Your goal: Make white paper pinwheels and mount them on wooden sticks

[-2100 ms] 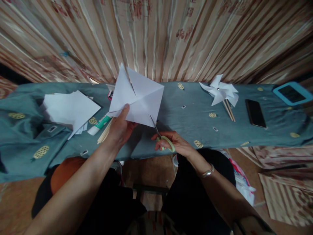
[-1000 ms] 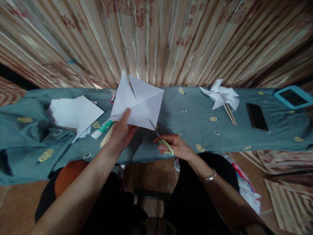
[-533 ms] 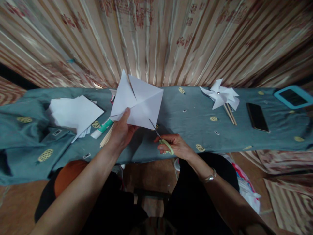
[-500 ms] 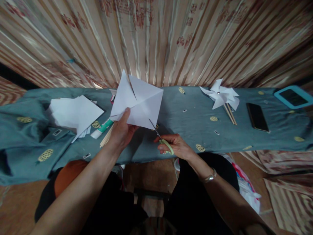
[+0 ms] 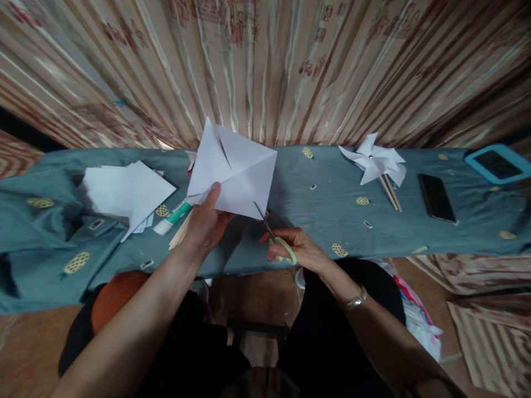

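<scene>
A square white sheet of paper point(image 5: 249, 166) with crease lines is pinched at its left part by my left hand point(image 5: 209, 221), thumb on top and fingers beneath. Slits run inward from its upper and left corners, stopping short of the middle. Fingers of my right hand point(image 5: 296, 246) go through the handles of a pair of scissors point(image 5: 284, 249) with light green grips. Its blades meet the paper's lower right corner and point up toward the centre. How far apart the blades are is hard to make out.
On the cloth-covered table point(image 5: 323, 221), a stack of white paper point(image 5: 124, 190), a glue stick point(image 5: 172, 217) and thin wooden sticks point(image 5: 179, 235) lie left. Rightward are a paper pinwheel point(image 5: 371, 160), a phone point(image 5: 437, 197) and a blue-framed tablet point(image 5: 500, 164). A curtain point(image 5: 265, 72) hangs behind.
The scissor handles have spread slightly in my right hand, and the blades sit a little differently at the corner. My left hand and the paper stay almost still.
</scene>
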`<move>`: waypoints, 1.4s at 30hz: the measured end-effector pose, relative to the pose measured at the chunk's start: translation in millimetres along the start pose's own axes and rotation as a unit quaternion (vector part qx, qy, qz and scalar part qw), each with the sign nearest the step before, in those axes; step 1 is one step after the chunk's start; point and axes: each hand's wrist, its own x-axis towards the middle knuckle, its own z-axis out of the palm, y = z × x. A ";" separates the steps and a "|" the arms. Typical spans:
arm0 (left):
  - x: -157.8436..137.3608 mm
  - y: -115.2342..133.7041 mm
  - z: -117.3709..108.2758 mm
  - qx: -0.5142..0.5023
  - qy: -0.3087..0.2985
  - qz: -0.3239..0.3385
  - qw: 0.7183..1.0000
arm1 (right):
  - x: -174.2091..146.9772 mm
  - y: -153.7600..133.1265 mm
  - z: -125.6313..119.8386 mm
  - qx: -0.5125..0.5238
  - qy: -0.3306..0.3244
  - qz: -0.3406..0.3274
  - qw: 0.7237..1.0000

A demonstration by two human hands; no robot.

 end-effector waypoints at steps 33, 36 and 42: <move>-5.3 -22.1 -7.1 0.058 -0.044 -0.015 0.997 | 6.5 -4.7 1.4 -0.012 0.011 -0.014 1.000; -5.3 -22.2 -7.4 0.064 -0.051 -0.016 0.997 | 5.4 -7.3 1.9 -0.023 0.013 -0.013 1.000; -4.5 -23.0 -7.5 0.071 -0.040 -0.017 0.997 | 4.5 -7.2 1.6 -0.032 0.021 -0.013 0.999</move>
